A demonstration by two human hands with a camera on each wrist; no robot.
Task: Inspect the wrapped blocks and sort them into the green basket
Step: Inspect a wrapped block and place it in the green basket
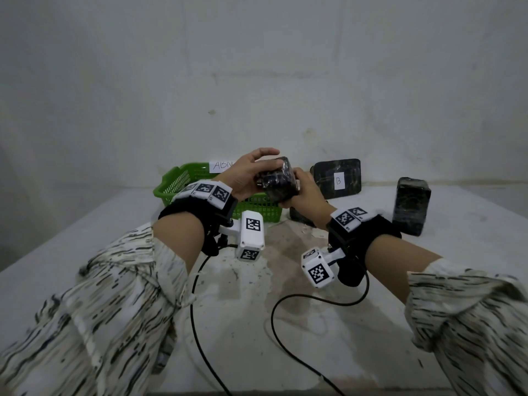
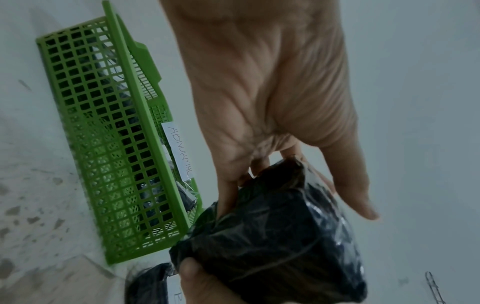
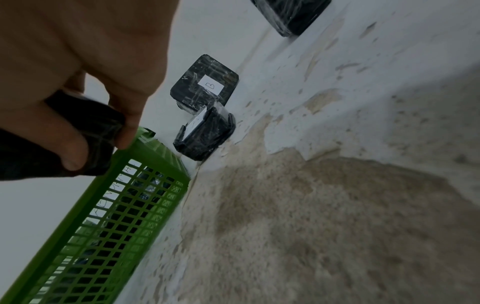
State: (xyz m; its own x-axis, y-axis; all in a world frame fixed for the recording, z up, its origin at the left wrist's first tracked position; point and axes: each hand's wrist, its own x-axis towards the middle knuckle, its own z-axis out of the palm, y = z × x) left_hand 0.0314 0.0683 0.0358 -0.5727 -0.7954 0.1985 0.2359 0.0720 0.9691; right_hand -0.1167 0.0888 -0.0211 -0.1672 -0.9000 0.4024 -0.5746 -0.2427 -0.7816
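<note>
Both hands hold one black plastic-wrapped block (image 1: 278, 181) in the air, just right of the green basket (image 1: 174, 181). My left hand (image 1: 251, 172) grips its left side, index finger lifted over the top. My right hand (image 1: 304, 187) grips its right side from below. In the left wrist view the block (image 2: 275, 242) fills the lower middle, with the basket (image 2: 103, 144) beside it. The right wrist view shows fingers (image 3: 78, 148) curled round the block (image 3: 98, 127) above the basket rim (image 3: 145, 152). Dark wrapped things lie inside the basket.
A wrapped block labelled B (image 1: 338, 178) leans on the back wall. Another block (image 1: 411, 205) stands at the right, and one (image 1: 300, 217) lies behind my right wrist. A paper label (image 1: 221, 166) sits on the basket's far rim. Cables (image 1: 274, 310) trail over the stained white table (image 1: 114, 238).
</note>
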